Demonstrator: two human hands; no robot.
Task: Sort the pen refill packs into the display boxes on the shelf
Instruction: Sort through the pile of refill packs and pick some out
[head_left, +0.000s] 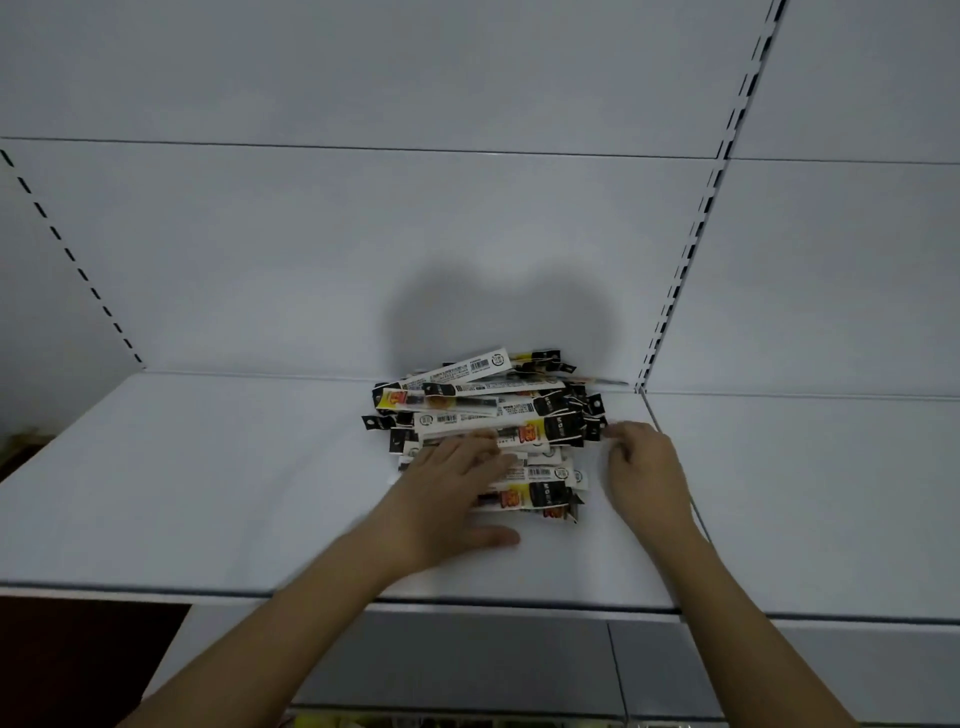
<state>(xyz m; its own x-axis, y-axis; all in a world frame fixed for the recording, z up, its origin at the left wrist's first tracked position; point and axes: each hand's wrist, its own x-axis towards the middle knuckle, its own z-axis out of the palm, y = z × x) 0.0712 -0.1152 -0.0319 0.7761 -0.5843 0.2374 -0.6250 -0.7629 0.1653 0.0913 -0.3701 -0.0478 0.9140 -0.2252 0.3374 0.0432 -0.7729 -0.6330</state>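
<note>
Well, the pen refill packs (483, 421) lie in a loose heap at about one o'clock on the smooth white shelf (208, 467), up against the back panel (363, 249): long, flat, glossy sleeves, white with black ends, barcodes and yellow-orange patches. The left hand (447, 493) lies flat on the near side of the heap, fingers straight, thumb on the shelf. The right hand (644, 467) sits at the pile's three o'clock edge, fingers curled; I cannot tell whether it grips anything.
</note>
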